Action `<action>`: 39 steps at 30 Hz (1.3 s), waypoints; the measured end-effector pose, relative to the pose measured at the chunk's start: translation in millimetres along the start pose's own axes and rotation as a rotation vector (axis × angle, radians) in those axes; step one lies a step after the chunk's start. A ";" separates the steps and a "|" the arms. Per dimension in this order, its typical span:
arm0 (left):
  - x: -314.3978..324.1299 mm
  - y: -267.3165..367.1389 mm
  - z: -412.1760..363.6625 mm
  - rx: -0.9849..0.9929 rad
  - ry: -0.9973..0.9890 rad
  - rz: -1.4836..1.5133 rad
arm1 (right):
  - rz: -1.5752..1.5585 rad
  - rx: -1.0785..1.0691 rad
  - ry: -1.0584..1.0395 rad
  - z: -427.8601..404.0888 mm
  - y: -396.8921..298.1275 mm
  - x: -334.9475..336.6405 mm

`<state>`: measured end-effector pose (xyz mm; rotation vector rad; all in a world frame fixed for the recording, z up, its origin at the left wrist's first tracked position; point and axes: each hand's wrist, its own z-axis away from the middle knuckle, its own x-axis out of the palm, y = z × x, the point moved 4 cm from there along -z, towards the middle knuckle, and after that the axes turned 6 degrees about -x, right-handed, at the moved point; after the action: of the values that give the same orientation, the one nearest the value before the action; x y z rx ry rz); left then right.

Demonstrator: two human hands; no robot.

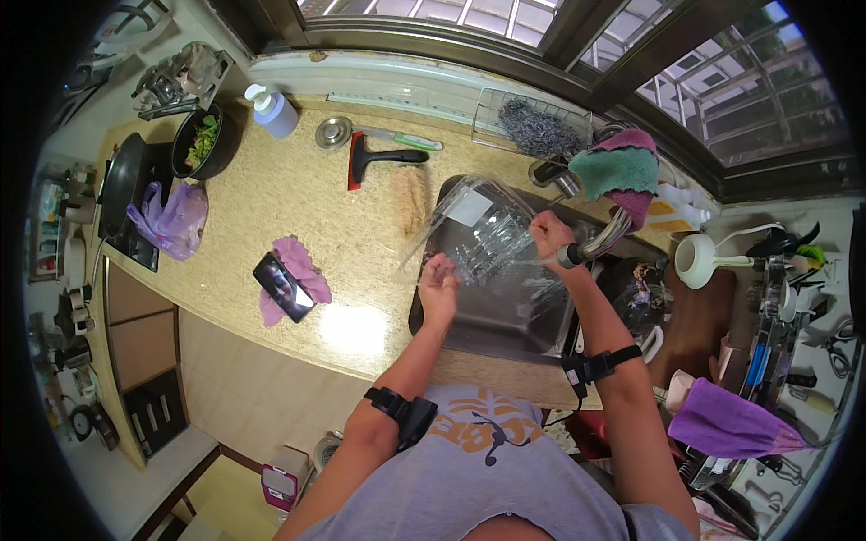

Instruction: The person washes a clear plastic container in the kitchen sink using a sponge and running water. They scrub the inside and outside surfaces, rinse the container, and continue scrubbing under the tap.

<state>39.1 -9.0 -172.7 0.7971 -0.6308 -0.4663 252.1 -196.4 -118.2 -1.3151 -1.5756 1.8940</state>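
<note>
Both hands hold a clear plastic container (pixel 504 233), tilted over the left part of the steel sink basin (pixel 500 324). A white label (pixel 471 207) is stuck to the container, and its surface looks wet. My left hand (pixel 440 280) grips the near left edge, fingers curled. At the right edge, my right hand (pixel 551 237) is closed on the plastic, just beside the faucet's spout (pixel 575 254). Green and purple cloths (pixel 619 172) drape over the faucet. Glare on the clear plastic hides its exact shape.
Left of the sink lie a tan cloth (pixel 411 199), a squeegee (pixel 385 157), a green-handled knife (pixel 406 138) and a phone (pixel 284 287) on a pink cloth (pixel 302 264). A wire basket with steel wool (pixel 541 128) sits behind. Food scraps (pixel 643 284) are at the right.
</note>
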 end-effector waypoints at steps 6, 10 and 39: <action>17.4 9.6 -20.9 -0.050 0.073 -0.098 | 0.066 -0.033 0.038 27.8 -20.4 -18.7; 32.1 2.6 -27.2 -0.174 0.062 0.006 | 0.108 0.093 0.056 49.2 -24.8 -29.9; 156.6 -67.0 -46.1 -0.370 -0.280 -0.337 | 0.407 -0.025 0.088 94.7 -101.3 15.1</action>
<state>173.4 -120.9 -196.0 0.4862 -0.6442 -0.9848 138.8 -207.5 -37.7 -1.8148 -1.3698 2.0099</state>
